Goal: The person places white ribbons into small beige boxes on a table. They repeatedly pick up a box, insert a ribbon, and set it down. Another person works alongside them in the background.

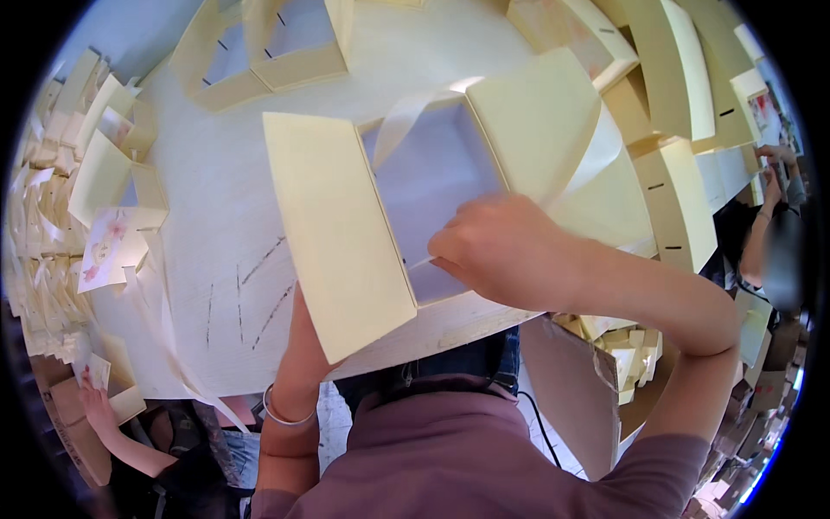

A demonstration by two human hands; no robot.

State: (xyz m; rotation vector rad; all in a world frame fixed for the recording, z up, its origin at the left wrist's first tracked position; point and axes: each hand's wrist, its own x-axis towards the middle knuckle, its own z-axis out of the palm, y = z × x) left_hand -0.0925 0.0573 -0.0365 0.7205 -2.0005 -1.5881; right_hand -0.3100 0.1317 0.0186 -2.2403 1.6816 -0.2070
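Note:
A cream gift box (441, 164) with a pale lavender inside lies on the table in front of me. Its left flap (337, 233) stands out to the left and its right flap (536, 121) is folded out to the right. My right hand (501, 246) is closed in a pinch over the box's near left inner edge, on a thin white ribbon end (420, 263). My left hand (309, 333) is behind the left flap's near edge, its fingers hidden. One white ribbon (399, 130) rises by the far slit; another (596, 160) trails across the right flap.
More cream boxes stand at the far left (259, 60) and right (674, 199) of the white table (207, 285). Boxes with ribbons (121, 190) crowd the left edge. A cardboard carton (575, 381) stands below right. Other people's hands show at lower left (99, 406) and far right (774, 164).

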